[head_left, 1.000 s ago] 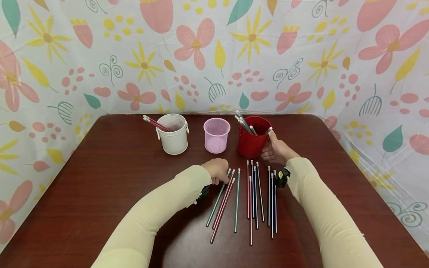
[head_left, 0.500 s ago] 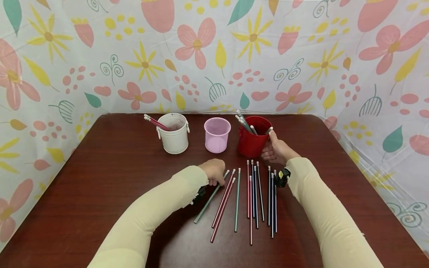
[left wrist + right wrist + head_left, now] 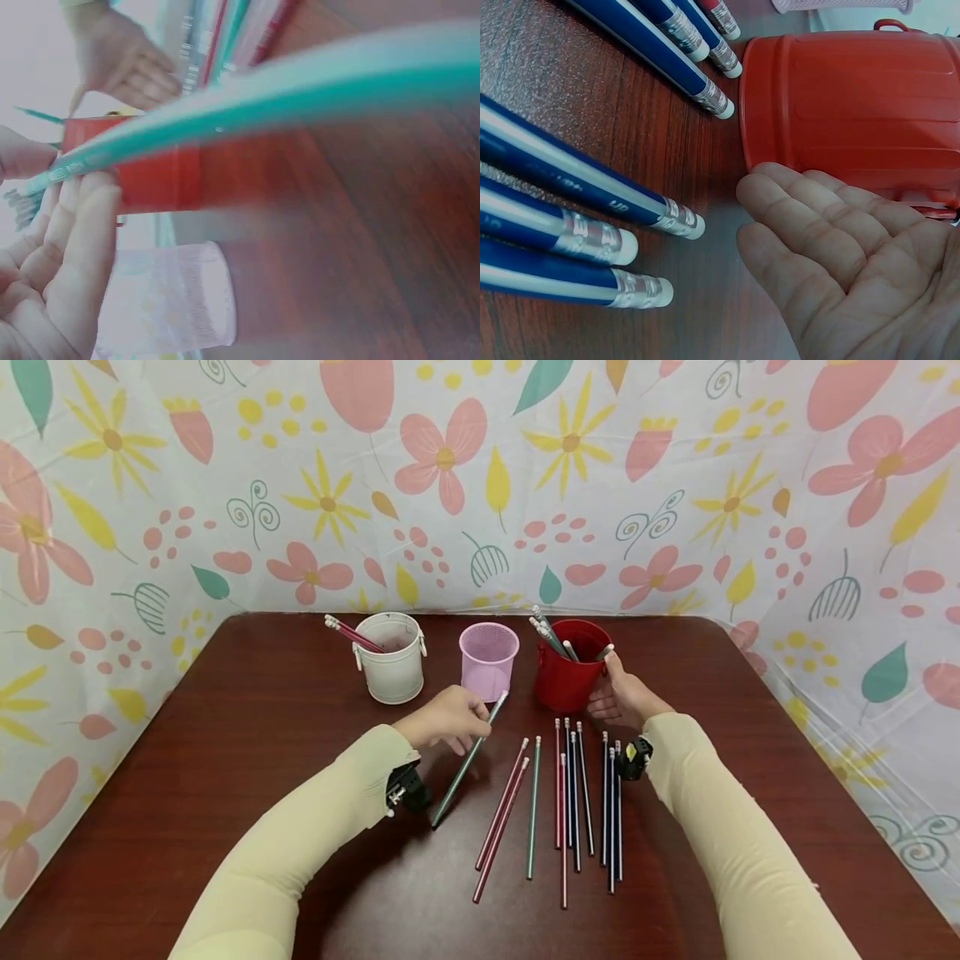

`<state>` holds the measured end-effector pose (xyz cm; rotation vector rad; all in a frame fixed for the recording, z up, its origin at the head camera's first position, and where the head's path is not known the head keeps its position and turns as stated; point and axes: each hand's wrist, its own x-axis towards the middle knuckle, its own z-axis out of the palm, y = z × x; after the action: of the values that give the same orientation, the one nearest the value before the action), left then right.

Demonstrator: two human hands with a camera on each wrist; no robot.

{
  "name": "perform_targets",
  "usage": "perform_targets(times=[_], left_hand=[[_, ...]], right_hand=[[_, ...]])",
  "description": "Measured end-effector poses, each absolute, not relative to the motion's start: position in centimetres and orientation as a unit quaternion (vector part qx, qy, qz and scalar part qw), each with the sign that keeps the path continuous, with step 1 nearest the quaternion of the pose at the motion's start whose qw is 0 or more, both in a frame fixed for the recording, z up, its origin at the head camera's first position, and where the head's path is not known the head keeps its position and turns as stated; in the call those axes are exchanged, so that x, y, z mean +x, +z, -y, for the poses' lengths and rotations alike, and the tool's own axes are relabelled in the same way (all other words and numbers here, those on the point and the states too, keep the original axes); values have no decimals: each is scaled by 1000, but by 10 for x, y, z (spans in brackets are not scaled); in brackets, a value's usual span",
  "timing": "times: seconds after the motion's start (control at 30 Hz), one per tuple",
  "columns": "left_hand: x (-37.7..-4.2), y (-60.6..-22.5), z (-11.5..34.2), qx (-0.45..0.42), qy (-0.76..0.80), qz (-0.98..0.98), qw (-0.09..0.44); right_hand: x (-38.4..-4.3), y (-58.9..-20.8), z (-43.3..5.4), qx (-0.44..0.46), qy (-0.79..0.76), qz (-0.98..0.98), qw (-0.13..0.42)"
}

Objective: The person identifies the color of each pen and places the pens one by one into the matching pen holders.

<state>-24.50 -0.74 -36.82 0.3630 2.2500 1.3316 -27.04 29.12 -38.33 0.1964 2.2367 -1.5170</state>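
Observation:
My left hand [image 3: 450, 718] pinches a green pencil [image 3: 462, 772] near its eraser end, between thumb and fingers. The pencil slants above the table, just in front of the pink mesh cup [image 3: 487, 672]. In the left wrist view the same green pencil [image 3: 225, 112] crosses before the red bucket. My right hand [image 3: 626, 697] rests against the right side of the red bucket [image 3: 562, 685], thumb at its rim. Its fingers [image 3: 802, 217] lie extended beside the bucket wall in the right wrist view. Several green pencils [image 3: 546, 631] lean inside the bucket, erasers up.
A white bucket [image 3: 393, 677] holding red pencils [image 3: 352, 633] stands at the left. On the table lie two red pencils [image 3: 501, 827], a green pencil [image 3: 533, 810] and, further right, several blue pencils [image 3: 611, 827] with more red ones. A floral cloth [image 3: 480, 485] hangs behind.
My left hand has drawn the green pencil leftward from beside the red ones, then lifted it up toward the pink cup. The right hand stays at the red bucket.

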Motion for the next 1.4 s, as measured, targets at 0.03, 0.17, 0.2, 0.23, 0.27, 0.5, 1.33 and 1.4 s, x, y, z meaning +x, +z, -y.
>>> perform_targets(times=[0.03,0.17,0.2,0.23,0.27,0.5,1.33,1.4], left_hand=[[-244,-366,9,124,521,-807,250],[-240,-359,17,120,632,-729,236],[-240,-358,18,121,657,-708,229],[-240,-356,19,121,682,-687,219],[-240,-354,20,120,703,-670,206],[-241,-333,24,106,803,-578,101],[-272,-263,-21,77,823,-562,-8],[-275,-268,-34,84,798,-596,3]], right_hand=[[-270,-384,-291,72,-546,-807,214],[-269,-383,-294,73,-547,-807,210],[-269,-383,-294,73,-547,-807,209],[-269,-383,-294,72,-547,-807,208],[-269,-382,-294,72,-548,-807,207],[-268,-383,-290,68,-548,-807,208],[-270,-381,-290,76,-540,-811,211],[-268,-381,-293,79,-538,-813,210]])
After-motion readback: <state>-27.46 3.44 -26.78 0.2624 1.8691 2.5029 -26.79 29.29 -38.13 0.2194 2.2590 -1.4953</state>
